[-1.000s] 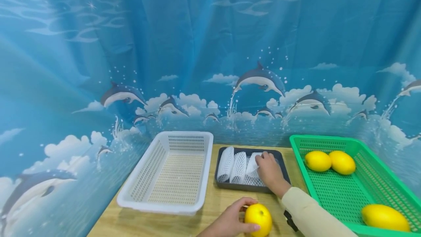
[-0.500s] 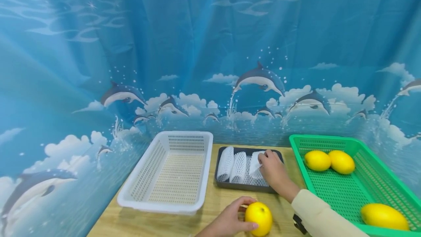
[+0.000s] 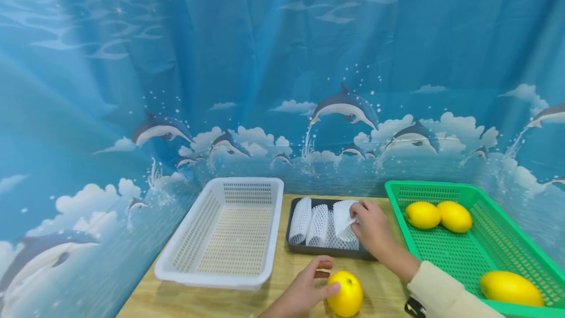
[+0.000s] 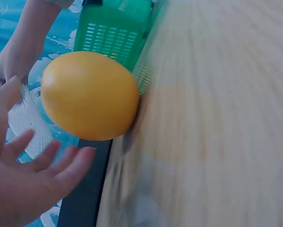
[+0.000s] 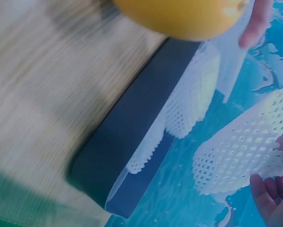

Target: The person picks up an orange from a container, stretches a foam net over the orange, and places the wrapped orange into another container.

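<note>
My right hand pinches a white foam fruit net between thumb and fingers, raised above the dark tray. On the table, a yellow oval fruit stands in front of the tray with its end facing up. Beside it is my left hand, fingers spread and parted from the thumb; in the left wrist view the fingers are apart from the fruit. More foam nets lie in the tray.
A white plastic basket stands on the left of the wooden table. At the right, a green basket holds several yellow fruits. A blue dolphin-print curtain hangs behind.
My left hand has let go of the yellow fruit and spread its fingers. My right hand has lifted a foam net from the tray, moving slightly right.
</note>
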A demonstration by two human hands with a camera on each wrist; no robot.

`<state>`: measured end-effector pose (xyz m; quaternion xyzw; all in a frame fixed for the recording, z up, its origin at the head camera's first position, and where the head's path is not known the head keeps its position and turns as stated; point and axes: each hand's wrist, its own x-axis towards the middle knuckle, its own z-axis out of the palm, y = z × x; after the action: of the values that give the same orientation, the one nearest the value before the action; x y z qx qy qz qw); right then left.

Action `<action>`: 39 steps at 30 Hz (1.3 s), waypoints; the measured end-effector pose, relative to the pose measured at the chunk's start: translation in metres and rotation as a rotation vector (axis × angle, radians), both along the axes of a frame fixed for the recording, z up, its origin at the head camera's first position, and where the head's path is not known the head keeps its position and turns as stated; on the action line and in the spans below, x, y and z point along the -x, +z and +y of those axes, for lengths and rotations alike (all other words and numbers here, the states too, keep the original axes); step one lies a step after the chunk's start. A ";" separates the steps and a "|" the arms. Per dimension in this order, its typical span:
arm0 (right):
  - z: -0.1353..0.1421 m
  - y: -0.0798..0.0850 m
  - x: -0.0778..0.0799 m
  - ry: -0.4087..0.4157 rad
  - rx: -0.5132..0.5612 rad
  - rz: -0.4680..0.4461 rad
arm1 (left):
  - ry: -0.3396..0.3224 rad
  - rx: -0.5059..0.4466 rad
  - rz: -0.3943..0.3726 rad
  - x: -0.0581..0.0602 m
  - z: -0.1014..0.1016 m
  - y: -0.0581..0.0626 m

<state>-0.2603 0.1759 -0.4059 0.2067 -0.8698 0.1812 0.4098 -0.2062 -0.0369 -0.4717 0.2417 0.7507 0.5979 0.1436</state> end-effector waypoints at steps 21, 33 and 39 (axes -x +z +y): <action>-0.005 0.018 -0.047 0.134 0.550 -0.592 | 0.403 -0.207 -0.030 0.029 0.010 0.020; -0.009 0.025 -0.053 0.116 0.713 -0.752 | 0.457 -0.315 -0.187 0.034 0.010 0.015; -0.008 0.029 -0.059 0.173 0.698 -0.799 | 0.361 -0.588 -0.348 0.033 0.008 0.013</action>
<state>-0.2010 0.1680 -0.3772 0.0438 -0.8258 0.5573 0.0751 -0.2394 -0.0284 -0.4586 0.0315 0.5422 0.8353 0.0858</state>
